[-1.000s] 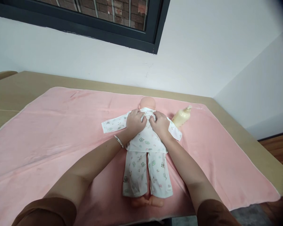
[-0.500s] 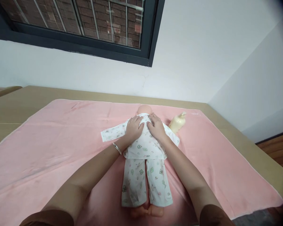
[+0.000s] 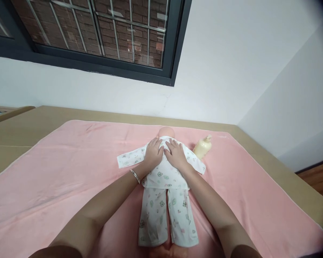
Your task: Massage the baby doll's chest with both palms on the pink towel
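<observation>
A tan table [image 3: 21, 129] carries a pink blanket [image 3: 70, 172] spread across most of it.

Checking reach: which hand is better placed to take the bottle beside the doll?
Probably the right hand: it lies flat on the doll, on the side where the bottle lies; the left hand is farther off.

text: none readable | bottle [image 3: 202, 147]: any label too small to tell | pyjamas [image 3: 165, 175]: small printed pictures, no letters
</observation>
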Demonstrator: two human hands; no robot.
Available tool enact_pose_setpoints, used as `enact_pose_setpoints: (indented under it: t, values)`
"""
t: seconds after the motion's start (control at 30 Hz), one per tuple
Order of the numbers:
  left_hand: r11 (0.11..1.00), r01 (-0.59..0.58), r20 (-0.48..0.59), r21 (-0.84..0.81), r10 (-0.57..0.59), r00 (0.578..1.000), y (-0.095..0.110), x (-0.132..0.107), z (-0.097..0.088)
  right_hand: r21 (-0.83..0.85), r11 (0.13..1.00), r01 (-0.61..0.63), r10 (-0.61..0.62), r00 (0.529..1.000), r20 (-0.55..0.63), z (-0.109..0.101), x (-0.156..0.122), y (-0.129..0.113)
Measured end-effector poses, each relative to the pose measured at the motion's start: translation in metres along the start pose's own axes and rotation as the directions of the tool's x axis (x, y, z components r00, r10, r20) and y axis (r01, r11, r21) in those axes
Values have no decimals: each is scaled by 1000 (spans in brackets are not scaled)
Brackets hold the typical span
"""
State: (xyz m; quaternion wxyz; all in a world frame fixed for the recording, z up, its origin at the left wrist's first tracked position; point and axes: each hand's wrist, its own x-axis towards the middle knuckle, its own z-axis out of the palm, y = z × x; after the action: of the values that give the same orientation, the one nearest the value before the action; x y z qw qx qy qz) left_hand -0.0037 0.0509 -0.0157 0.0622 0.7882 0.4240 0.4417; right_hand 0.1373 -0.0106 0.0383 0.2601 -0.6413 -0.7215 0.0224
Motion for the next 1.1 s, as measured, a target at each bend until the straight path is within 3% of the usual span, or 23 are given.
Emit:
enact_pose_setpoints:
  t: [0.07,0.23,0.4,0.6,0.8,0.93,1.1]
  values:
    - [1000,11,4,-5,-11,1000,1,0,-1,23,1000,-12,12,999,34,-1,0,-1]
    - [999,33,20,-22,-32,999,5,0,-6,-1,1000,0,0,990,-138,-4,0,-1]
    - [999,37,31,-23,-36,999,5,0,-8,11,1000,-5,4,998,69,-2,2,0]
    - [1000,25,22,-12,-25,999,7,1,-12,-27,999,30,-33,994,-108,-15,3,0]
    - [998,55,61,-7,-54,997,7,4,-15,-45,995,93,-83,978,192,-23,5,8]
    - [998,41,105,45,-46,993,12,8,-19,-9,991,133,-125,952,280,-59,2,14]
    - [980,-20,146,196,-9,989,35,7,-26,92,995,32,-49,980,192,-126,-15,33]
